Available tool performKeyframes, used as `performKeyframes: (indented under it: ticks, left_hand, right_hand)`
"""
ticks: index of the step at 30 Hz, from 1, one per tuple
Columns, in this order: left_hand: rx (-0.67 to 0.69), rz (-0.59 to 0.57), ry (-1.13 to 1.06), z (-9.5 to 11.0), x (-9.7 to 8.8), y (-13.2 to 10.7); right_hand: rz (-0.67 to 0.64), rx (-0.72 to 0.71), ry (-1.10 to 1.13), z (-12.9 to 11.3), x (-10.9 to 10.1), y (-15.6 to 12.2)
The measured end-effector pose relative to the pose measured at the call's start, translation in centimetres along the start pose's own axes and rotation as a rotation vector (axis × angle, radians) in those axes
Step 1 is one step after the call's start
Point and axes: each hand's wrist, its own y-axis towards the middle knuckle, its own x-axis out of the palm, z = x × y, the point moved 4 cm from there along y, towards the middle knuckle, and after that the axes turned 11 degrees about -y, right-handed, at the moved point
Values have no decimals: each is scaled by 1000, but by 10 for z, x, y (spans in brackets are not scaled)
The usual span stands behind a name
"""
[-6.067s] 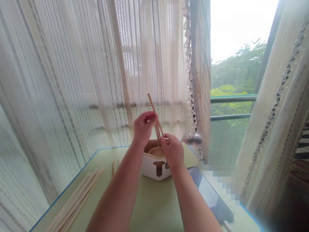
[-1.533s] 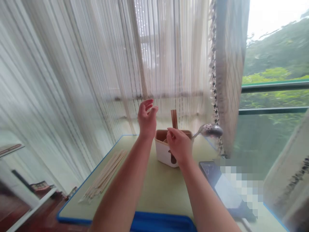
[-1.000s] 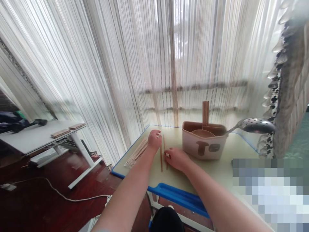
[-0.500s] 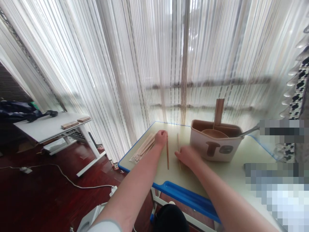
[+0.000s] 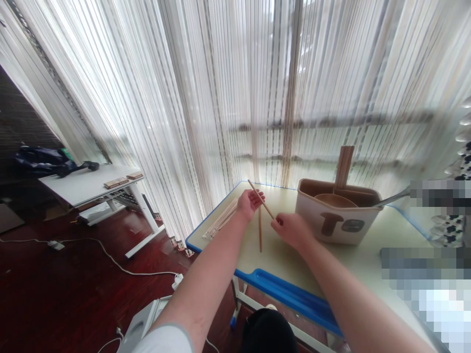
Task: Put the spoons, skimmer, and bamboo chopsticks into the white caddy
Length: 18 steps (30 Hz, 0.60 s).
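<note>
A thin wooden chopstick (image 5: pixel 268 210) slants up and to the left from my right hand (image 5: pixel 293 230), which is closed around its lower end. Its upper part passes over my left hand (image 5: pixel 250 202). That hand is turned palm up with its fingers loosely apart; whether the stick touches the palm is unclear. Below the left hand's fingers, a darker brown chopstick (image 5: pixel 261 235) lies on the table. Several pale chopsticks (image 5: pixel 222 219) lie in a bundle to the left, partly hidden by my left forearm.
A white and brown bin (image 5: pixel 331 229) stands right of my hands, with chopsticks (image 5: pixel 345 166) upright at its back and a metal handle (image 5: pixel 395 196) sticking out. The table (image 5: pixel 283 196) has a blue edge. A white desk (image 5: pixel 84 184) is at the left; a curtain (image 5: pixel 206 98) hangs behind.
My right hand has lifted the pale chopstick off the table and tilted it leftward. My left hand has let go of the brown chopstick and turned palm up.
</note>
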Motion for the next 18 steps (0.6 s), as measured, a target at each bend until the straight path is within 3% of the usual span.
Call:
performKeyframes:
  ticks: [5, 11, 15, 18]
  left_hand:
    - [94, -16, -31, 7, -3, -2]
    - [99, 17, -81, 5, -6, 2]
    - [110, -5, -87, 6, -1, 0]
    - [155, -55, -96, 12, 11, -9]
  right_hand:
    - [39, 27, 0, 4, -3, 1]
    - [32, 61, 9, 3, 2, 0]
    - [84, -13, -91, 1, 0, 0]
    - [176, -99, -197, 0, -13, -2]
